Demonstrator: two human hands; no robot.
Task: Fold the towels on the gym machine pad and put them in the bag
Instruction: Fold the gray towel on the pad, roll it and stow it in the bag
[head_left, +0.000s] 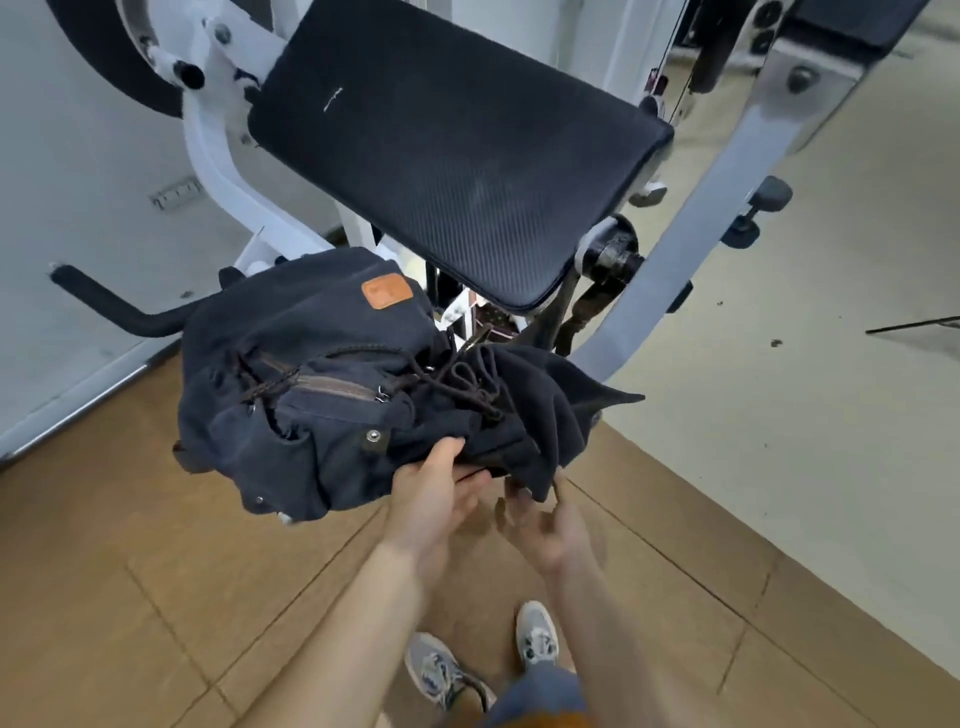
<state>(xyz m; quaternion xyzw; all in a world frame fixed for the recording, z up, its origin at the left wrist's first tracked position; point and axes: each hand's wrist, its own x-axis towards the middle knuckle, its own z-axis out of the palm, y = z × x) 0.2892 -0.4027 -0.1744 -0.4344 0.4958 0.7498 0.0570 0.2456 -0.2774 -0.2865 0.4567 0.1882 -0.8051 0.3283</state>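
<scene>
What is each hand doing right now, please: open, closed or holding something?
Left hand: grips the bag by its lower edge.
Right hand: blurred at the hanging dark cloth; grip cannot be told.

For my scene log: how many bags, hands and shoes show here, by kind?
Dark navy canvas backpack: 1
Bare hands, left hand and right hand: 2
Grey sneakers: 2
Total: 5
</scene>
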